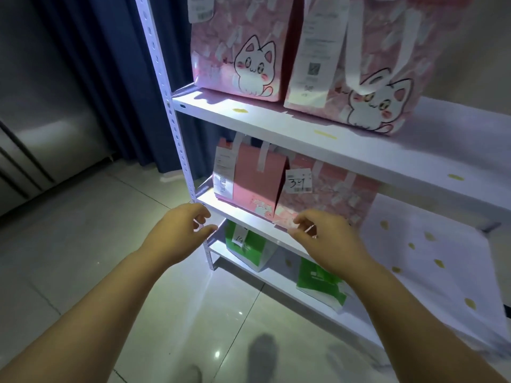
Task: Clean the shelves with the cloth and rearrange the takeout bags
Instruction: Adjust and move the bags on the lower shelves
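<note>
A white metal shelf unit [276, 125] holds takeout bags on three levels. Two pink cat-print bags [243, 51] [373, 78] stand on the upper shelf. Two pink bags [249, 178] [331, 194], one tagged 34, sit on the middle shelf. Two green and white bags [246, 247] [320, 283] lie on the bottom shelf. My left hand [179, 230] hovers by the shelf's left post, fingers curled and apart, holding nothing. My right hand [323, 239] is in front of the middle shelf edge, also empty. No cloth is in view.
A dark blue curtain [110, 78] hangs left of the shelf. A steel cabinet [41, 120] stands at far left. The floor [138, 272] is glossy pale tile. A white sheet with yellow spots [428, 258] drapes over the shelves at right.
</note>
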A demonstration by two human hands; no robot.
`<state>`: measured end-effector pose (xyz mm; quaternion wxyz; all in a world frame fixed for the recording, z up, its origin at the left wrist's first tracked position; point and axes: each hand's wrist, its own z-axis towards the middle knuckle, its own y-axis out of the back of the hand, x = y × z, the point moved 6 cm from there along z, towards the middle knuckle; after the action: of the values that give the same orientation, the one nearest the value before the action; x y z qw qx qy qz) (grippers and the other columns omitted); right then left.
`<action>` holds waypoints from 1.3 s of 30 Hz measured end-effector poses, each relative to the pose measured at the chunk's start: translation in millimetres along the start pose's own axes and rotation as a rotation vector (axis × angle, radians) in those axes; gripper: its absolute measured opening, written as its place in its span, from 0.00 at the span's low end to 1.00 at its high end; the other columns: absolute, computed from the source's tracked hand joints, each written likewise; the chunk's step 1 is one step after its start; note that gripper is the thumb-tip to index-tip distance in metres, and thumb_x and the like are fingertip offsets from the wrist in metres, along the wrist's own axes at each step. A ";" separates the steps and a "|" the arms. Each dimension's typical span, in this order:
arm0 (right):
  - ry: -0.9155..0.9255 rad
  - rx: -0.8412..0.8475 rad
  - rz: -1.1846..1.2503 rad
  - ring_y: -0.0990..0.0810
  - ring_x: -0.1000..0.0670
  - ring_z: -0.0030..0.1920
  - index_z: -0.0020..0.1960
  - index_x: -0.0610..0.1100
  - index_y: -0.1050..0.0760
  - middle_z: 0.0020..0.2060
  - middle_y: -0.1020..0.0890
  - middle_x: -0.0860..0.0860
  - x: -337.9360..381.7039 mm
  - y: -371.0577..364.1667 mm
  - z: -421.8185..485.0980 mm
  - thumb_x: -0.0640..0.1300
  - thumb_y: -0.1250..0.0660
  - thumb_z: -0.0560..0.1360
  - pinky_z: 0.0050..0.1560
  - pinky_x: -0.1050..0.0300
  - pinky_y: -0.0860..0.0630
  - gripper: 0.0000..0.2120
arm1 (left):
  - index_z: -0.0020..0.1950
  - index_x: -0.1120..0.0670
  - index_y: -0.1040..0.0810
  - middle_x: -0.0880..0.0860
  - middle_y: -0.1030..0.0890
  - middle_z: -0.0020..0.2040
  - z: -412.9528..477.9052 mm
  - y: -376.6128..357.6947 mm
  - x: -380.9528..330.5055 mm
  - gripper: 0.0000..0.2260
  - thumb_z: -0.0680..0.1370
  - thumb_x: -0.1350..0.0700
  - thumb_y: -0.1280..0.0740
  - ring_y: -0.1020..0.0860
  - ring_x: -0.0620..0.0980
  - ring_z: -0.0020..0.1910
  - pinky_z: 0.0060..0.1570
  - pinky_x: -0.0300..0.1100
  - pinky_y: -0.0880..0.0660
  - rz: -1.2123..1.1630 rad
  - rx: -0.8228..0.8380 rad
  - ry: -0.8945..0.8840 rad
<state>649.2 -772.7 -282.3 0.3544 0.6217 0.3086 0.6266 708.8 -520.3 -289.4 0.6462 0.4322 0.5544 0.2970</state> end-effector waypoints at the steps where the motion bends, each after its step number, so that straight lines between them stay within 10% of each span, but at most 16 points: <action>1: -0.028 -0.023 0.004 0.24 0.59 0.41 0.52 0.53 0.24 0.40 0.23 0.61 2.1 -8.2 10.8 0.55 0.34 0.74 0.44 0.55 0.23 0.10 | 0.55 0.52 0.24 0.47 0.24 0.47 14.4 -1.5 11.0 0.12 0.75 0.48 0.33 0.24 0.44 0.43 0.33 0.30 0.34 -0.004 0.011 -0.003; 22: -0.622 -0.300 -0.001 0.23 0.45 0.55 0.73 0.49 0.44 0.57 0.23 0.48 -48.6 -161.4 154.3 0.50 0.33 0.74 0.53 0.44 0.24 0.32 | 0.60 0.52 0.31 0.55 0.28 0.59 233.4 -129.6 146.4 0.15 0.75 0.53 0.33 0.28 0.54 0.55 0.53 0.50 0.26 -0.180 0.167 -0.143; 31: -0.653 -0.299 -0.044 0.24 0.45 0.45 0.49 0.45 0.34 0.47 0.24 0.48 -63.5 -176.9 183.4 0.49 0.32 0.73 0.46 0.48 0.25 0.13 | 0.63 0.55 0.35 0.56 0.27 0.62 274.4 -148.8 159.8 0.17 0.77 0.54 0.35 0.26 0.55 0.56 0.56 0.51 0.28 -0.208 0.234 -0.126; 39: -0.777 -0.338 0.064 0.25 0.49 0.42 0.52 0.43 0.32 0.47 0.22 0.49 -75.6 -174.2 197.0 0.49 0.30 0.73 0.43 0.54 0.30 0.15 | 0.60 0.53 0.32 0.53 0.26 0.59 283.2 -145.0 153.1 0.12 0.77 0.57 0.37 0.25 0.53 0.54 0.56 0.50 0.27 -0.221 0.246 -0.203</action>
<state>854.5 -748.6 -461.7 0.5215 0.7543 0.0256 0.3981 1002.6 -518.3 -485.3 0.6699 0.4721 0.5625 0.1092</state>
